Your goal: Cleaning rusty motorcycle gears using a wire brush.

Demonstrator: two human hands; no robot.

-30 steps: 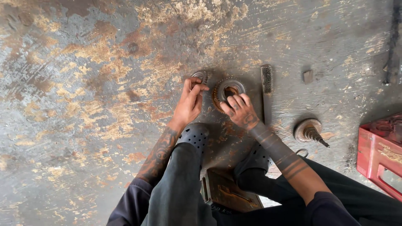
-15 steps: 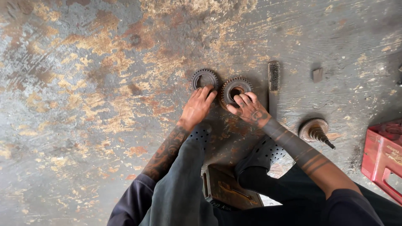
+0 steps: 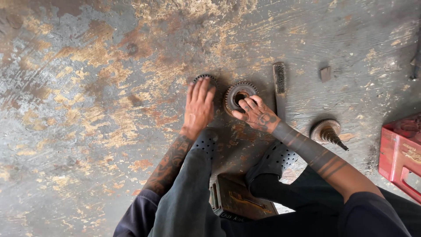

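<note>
Item: two greasy gears on the floor. Our left hand (image 3: 198, 104) lies flat, fingers spread, over the left gear (image 3: 204, 78); our right hand (image 3: 258, 115) fingertips rest on the right gear (image 3: 239, 93), gripping nothing. Risk: oily teeth may slip and pinch.

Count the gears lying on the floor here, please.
3. One gear lies mostly under the left hand. A second gear lies beside it, touched by the right hand. A third, the shaft gear, lies farther right near the red crate.
</note>
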